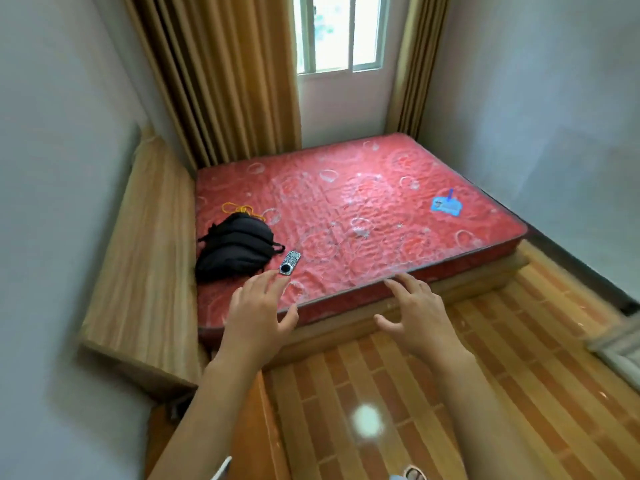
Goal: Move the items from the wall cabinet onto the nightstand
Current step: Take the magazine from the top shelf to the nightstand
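Room: bare walls left and right, window (341, 32) at the far end, one curtain (221, 74) on each side of it, two in all.
Bed: one red mattress (363, 209) on a wooden base, filling the far half of the floor; headboard (145, 244) ran along its left side.
Floor: striped wood-look flooring (415, 393) in the near right.
Wall cabinet and nightstand: neither could be identified with certainty in this view; the task's source and target were not confirmed.
Black bag: one (235, 247), on the mattress at near left, against the headboard; a yellow cord (239, 206) lay just beyond it.
Blue tag: one (446, 204), far right on the mattress, well apart from both hands.
Small patterned device: one (290, 262), just right of the bag; long axis ran near-left to far-right.
Left hand: (258, 311) fingers spread and straight, nothing held; fingertips just short of the device's near end.
Right hand: (419, 317) fingers spread, nothing held, over the near mattress edge.
Key relation: device lay directly beyond the left hand, which was clearly nearer; judged a short forward reach.
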Available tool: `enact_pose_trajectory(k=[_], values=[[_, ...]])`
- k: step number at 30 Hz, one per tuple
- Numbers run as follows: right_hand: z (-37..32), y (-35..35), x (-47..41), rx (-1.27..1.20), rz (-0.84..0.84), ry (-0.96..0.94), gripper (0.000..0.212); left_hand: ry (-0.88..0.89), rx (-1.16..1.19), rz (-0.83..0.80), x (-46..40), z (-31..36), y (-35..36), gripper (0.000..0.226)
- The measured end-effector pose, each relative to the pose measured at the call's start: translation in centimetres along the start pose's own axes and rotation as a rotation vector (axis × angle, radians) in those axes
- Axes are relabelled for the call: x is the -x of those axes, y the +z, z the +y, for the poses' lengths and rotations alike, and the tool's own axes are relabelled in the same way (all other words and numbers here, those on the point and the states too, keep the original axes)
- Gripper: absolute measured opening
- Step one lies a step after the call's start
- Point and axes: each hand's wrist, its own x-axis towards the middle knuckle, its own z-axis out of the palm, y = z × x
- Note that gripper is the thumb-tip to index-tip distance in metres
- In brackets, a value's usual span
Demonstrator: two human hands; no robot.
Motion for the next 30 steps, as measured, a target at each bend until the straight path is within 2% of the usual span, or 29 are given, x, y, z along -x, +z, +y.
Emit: enact_pose_trajectory(k=[9, 19, 27, 30], values=[[12.7, -7.8, 6.8, -0.006, 0.122, 0.204, 0.074, 0.181, 0.011, -0.045, -2.8, 13.9, 2.5, 0.058], [32.8, -18.9, 15.4, 0.056, 0.209, 0.411, 0.072, 0.259, 0.265, -0.051, -4.3, 36.5, 8.9, 0.053], [45.9, -25.1, 23.4, 0.023, 0.327, 0.608, 0.069, 0.432, 0.255, -0.127, -6.3, 52.3, 13.0, 0.067], [49.9, -26.6, 25.8, -0.015, 0.376, 0.700, 0.069, 0.507, 0.250, -0.137, -7.7, 57.7, 14.2, 0.066]])
